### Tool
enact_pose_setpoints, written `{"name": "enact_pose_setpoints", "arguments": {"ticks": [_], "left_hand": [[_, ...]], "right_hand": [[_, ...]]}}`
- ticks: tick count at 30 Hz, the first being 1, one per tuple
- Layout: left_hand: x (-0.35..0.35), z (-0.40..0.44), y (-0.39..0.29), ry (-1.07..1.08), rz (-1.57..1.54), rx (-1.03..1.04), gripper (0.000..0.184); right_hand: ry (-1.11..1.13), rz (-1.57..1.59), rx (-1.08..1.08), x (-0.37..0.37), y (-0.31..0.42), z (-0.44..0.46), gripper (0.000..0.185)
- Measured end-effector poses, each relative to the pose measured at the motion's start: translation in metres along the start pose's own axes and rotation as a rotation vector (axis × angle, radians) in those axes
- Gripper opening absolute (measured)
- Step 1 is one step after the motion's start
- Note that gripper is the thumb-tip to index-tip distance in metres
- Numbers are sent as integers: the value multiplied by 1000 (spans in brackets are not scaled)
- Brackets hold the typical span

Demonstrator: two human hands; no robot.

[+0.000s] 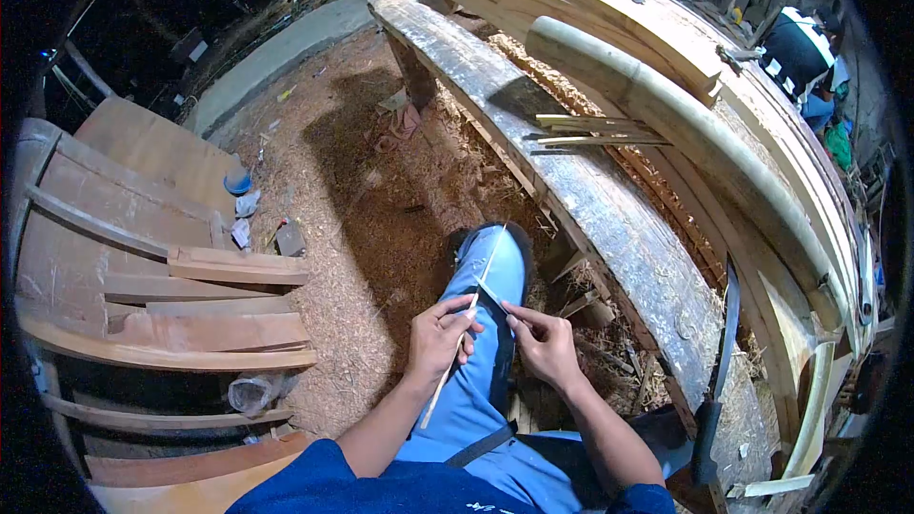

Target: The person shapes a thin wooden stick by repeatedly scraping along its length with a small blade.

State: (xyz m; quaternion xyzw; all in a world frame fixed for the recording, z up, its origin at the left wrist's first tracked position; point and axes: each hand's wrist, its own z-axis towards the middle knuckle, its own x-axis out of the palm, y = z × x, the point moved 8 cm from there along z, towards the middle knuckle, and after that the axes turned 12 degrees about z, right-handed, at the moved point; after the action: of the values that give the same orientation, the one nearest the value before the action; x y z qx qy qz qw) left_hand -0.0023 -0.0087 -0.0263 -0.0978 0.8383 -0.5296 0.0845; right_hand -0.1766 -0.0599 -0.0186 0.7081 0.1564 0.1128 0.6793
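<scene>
My left hand (pixel 440 341) is closed round a thin pale strip (pixel 436 402), which runs from near my lap up over the knee of my blue trousers (pixel 505 262). My right hand (pixel 545 345) pinches a small blade (pixel 490 293), its tip angled up and left against the strip just beyond my left fingers. Both hands are above my thigh, close together but apart. Several thin split strips (pixel 609 141) lie on the worn bench plank (pixel 619 214) to the right.
A long bamboo pole (pixel 666 114) lies beyond the bench. A large knife with a black handle (pixel 705 438) rests at the bench's near end. Wooden pieces (pixel 238 268) lie on a chair-like frame at left. Another person (pixel 804 48) bends at the far right.
</scene>
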Motion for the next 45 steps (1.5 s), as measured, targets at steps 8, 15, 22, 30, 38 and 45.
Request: {"name": "enact_pose_setpoints", "arguments": {"ticks": [8, 15, 22, 30, 38, 45], "left_hand": [[8, 13, -10, -34, -9, 17, 28], [13, 22, -5, -32, 35, 37, 18], [10, 17, -2, -53, 98, -11, 18], [1, 8, 2, -63, 23, -11, 16], [-1, -13, 10, -55, -26, -30, 21], [12, 0, 0, -12, 5, -14, 23]], "right_hand": [[-23, -116, -125, -5, 14, -1, 24], [0, -196, -153, -8, 12, 2, 30], [40, -280, -158, -3, 6, 4, 36], [21, -450, -199, 9, 0, -5, 48], [-127, -373, -145, -7, -10, 12, 46], [-117, -193, -234, -18, 1, 20, 37]]}}
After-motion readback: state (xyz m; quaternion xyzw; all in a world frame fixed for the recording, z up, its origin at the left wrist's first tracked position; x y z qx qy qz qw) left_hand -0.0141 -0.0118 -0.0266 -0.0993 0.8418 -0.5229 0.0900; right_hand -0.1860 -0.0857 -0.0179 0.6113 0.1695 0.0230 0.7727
